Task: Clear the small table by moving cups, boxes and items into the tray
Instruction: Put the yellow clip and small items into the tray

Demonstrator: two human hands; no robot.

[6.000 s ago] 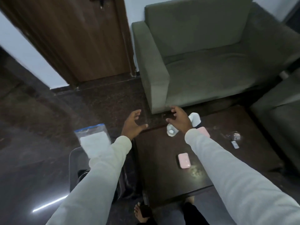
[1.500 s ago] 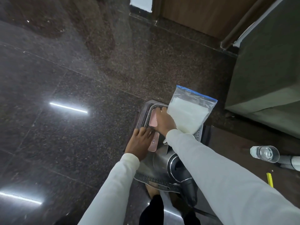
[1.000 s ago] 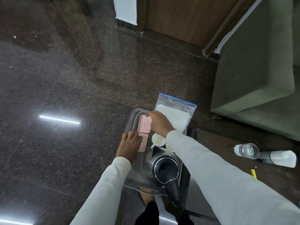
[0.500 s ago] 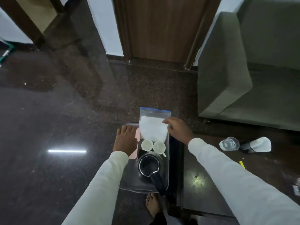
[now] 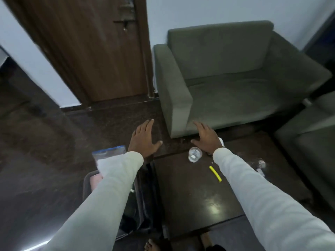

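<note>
Glass (image 5: 195,154) clear, upright on dark table (image 5: 190,192).

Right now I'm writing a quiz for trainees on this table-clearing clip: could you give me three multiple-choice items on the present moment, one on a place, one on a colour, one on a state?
1. Where does the clear glass stand?
A. on the armchair seat
B. on the dark table, near its far edge
C. inside the tray

2. What colour is the small stick lying on the table?
A. yellow
B. red
C. blue

3. How are the two hands?
A. both grip the glass
B. the left holds the bag, the right is a fist
C. both open, fingers spread, holding nothing

Answers:
1 B, the glass sits on the tabletop just by the right hand.
2 A, the stick shows bright yellow against the dark wood.
3 C, the left hand and the right hand both reach forward with straight fingers and nothing in them.
</note>
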